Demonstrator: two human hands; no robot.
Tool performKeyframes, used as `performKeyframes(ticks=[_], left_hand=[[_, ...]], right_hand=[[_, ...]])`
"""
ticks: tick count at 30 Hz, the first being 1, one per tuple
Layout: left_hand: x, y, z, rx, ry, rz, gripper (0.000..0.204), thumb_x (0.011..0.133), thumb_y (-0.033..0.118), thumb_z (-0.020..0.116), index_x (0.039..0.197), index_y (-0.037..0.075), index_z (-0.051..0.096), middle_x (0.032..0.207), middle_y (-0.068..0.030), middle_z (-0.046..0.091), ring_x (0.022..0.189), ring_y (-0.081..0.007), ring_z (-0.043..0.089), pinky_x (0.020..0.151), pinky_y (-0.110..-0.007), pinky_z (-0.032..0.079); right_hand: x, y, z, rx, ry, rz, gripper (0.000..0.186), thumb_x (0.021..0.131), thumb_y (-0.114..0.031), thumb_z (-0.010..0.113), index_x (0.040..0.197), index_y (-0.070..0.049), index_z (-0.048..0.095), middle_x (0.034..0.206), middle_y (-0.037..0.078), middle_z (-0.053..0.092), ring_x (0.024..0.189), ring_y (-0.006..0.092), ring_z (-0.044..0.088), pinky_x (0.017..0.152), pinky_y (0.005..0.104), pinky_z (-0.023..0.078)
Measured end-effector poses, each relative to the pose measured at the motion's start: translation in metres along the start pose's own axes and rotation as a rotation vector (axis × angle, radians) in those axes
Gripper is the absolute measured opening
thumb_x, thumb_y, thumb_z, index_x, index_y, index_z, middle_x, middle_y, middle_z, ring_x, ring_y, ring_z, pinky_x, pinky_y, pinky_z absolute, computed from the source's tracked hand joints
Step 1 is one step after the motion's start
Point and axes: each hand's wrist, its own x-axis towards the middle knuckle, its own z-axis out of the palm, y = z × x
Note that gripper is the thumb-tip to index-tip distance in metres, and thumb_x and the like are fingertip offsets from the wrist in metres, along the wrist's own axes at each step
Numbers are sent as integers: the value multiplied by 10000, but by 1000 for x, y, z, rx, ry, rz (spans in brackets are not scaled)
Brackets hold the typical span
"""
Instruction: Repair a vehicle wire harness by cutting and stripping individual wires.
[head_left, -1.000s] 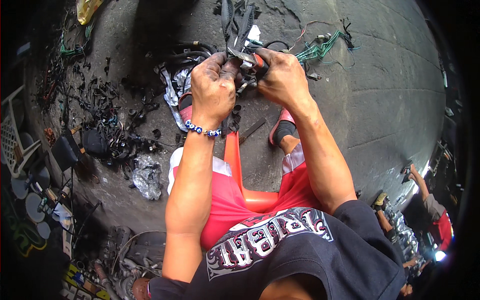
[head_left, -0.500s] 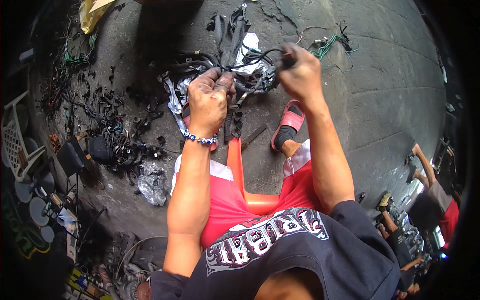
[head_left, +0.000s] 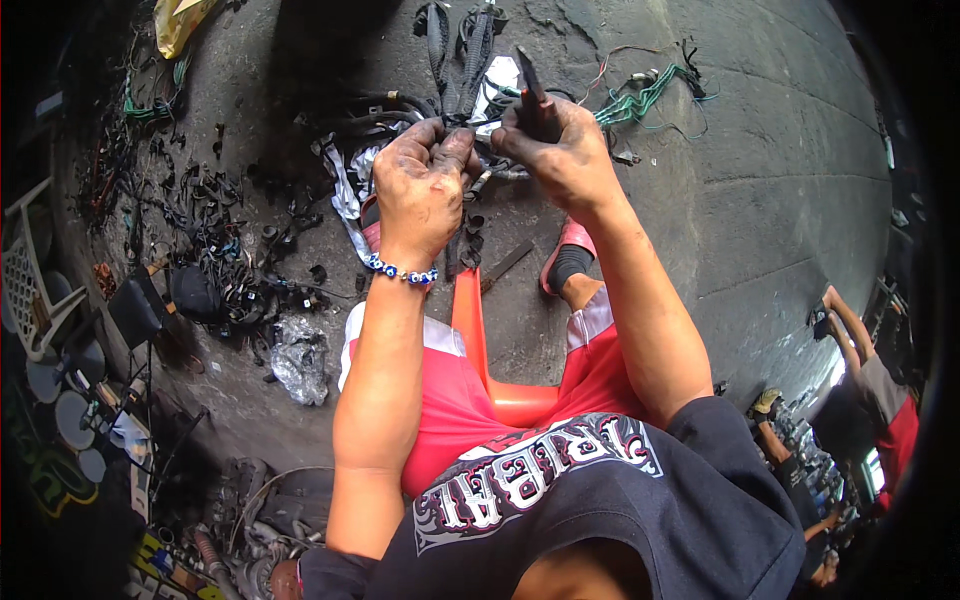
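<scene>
A black, sleeved wiring harness (head_left: 460, 75) lies on the ground in front of me, its branches spreading to both sides. My left hand (head_left: 418, 195) is closed in a pinch on the harness near its middle, where the branches meet. Just to the right, my right hand (head_left: 568, 160) is wrapped round a dark, pointed, knife-like tool (head_left: 534, 80) with some red on it. The tool's tip points up and away from me. Fingers hide part of the harness and most of the tool's handle. White sheet scraps (head_left: 345, 185) show beneath the harness.
Green wires (head_left: 640, 100) lie to the right. Many dark connector and wire scraps (head_left: 220, 240) cover the ground at left, near a clear plastic bag (head_left: 300, 360). A flat metal strip (head_left: 508, 265) lies near the red seat (head_left: 525, 402) between my legs. Other people (head_left: 880, 400) are at far right.
My right hand has come left and slightly down, close to my left hand, and the tool's pointed end now shows upright. The left hand keeps its pinch on the harness.
</scene>
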Motion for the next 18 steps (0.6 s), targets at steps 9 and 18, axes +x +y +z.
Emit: performKeyframes(ticks=[9,18], left_hand=[[3,-1,0,76,91,30,178,806,73,583,678,-50,574,592,-66,600,488,-64,506,423,-204,370],[1,-4,1,40,19,28,148,804,81,588,741,-52,597,629,-57,609,531,-64,527,457,-202,382]], right_hand=[[-3,-5,-3,-568,0,-179,142,631,-81,589,747,-8,555,668,181,555,620,301,567,608,347,445],[-1,-17,-2,322,-20,277,132,753,-150,651,769,-34,591,583,6,545,473,75,482,416,237,353]])
